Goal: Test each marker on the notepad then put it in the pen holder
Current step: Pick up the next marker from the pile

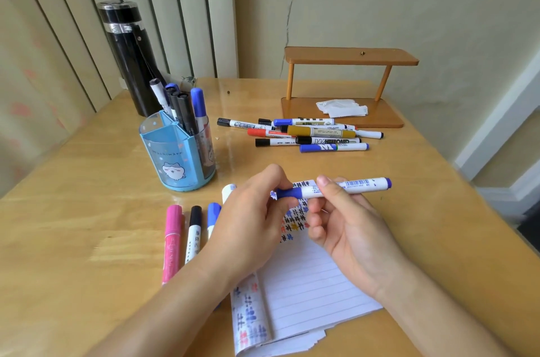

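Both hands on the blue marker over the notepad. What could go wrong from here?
1. The left hand pinches the cap end of the blue marker while the right hand holds the barrel. A jerky pull could smear ink on fingers or the notepad.
2. The pink marker and its neighbours lie close by the left forearm, which could roll them away.
3. The pen holder already has several leaning markers in one compartment, so another may jam.

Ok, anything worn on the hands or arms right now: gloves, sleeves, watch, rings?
Nothing worn that shows. The left hand and right hand are bare: no gloves, no rings on the fingers in view. The left forearm and right forearm are bare to the frame's edge, with no sleeve, watch or bracelet at either wrist. The right thumbnail looks unpainted.
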